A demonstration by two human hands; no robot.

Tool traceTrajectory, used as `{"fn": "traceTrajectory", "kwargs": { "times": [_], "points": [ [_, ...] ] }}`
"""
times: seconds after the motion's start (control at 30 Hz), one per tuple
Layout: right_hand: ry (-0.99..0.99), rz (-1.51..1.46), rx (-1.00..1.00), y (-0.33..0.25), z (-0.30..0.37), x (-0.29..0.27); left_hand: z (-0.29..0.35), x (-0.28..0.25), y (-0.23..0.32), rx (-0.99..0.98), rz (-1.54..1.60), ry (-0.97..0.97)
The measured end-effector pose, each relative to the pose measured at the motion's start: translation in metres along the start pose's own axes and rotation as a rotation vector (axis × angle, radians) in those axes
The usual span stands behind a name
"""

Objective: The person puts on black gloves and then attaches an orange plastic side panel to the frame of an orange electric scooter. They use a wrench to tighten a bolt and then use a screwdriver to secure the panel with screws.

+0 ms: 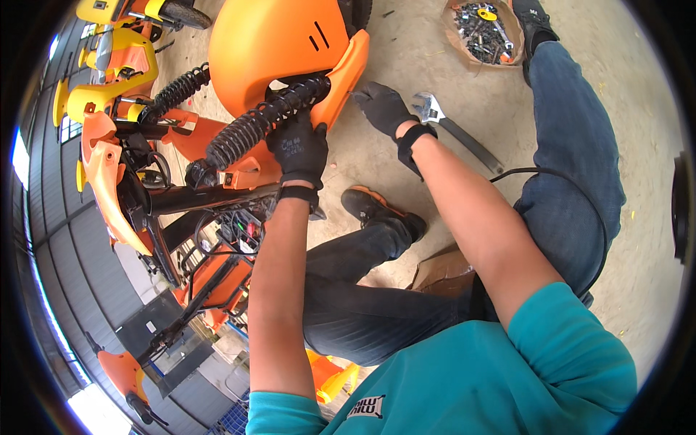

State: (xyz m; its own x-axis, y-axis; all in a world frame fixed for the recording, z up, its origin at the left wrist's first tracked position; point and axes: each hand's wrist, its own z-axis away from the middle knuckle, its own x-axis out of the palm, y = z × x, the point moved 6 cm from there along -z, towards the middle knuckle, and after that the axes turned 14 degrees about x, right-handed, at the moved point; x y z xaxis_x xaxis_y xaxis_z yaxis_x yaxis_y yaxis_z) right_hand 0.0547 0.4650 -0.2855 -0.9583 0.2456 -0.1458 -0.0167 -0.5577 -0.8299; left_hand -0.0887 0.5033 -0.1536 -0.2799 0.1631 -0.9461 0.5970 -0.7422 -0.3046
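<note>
My left hand [301, 151], in a black work glove, grips the underside of a black coil-spring shock absorber [250, 123]. Its fingertips are partly hidden behind the spring. The shock runs along a small vehicle with an orange fender [279, 43], close to the fender's long orange arm [344, 76]. My right hand [384, 109], gloved too, is just right of that arm with its fingers drawn together. Whatever is between those fingertips is too small to make out. An adjustable wrench [464, 138] with a dark handle lies on the floor beside my right wrist.
A paper bag [453, 54] of loose bolts and sockets stands at the far right, near a shoe [535, 25]. More yellow and orange vehicles [109, 69] are parked at the left. A black cord [573, 181] crosses my right leg. Brown cardboard [442, 272] lies between my legs.
</note>
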Motion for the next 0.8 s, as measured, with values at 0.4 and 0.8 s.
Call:
{"fn": "traceTrajectory", "kwargs": {
  "times": [0.4, 0.8],
  "points": [
    [-0.024, -0.038, 0.05, 0.008, 0.001, 0.008, -0.005, -0.006, 0.005, -0.039, -0.021, 0.098],
    [0.039, 0.123, -0.086, -0.004, 0.005, 0.006, -0.017, -0.035, 0.078, 0.238, 0.077, 0.038]
  ]
}}
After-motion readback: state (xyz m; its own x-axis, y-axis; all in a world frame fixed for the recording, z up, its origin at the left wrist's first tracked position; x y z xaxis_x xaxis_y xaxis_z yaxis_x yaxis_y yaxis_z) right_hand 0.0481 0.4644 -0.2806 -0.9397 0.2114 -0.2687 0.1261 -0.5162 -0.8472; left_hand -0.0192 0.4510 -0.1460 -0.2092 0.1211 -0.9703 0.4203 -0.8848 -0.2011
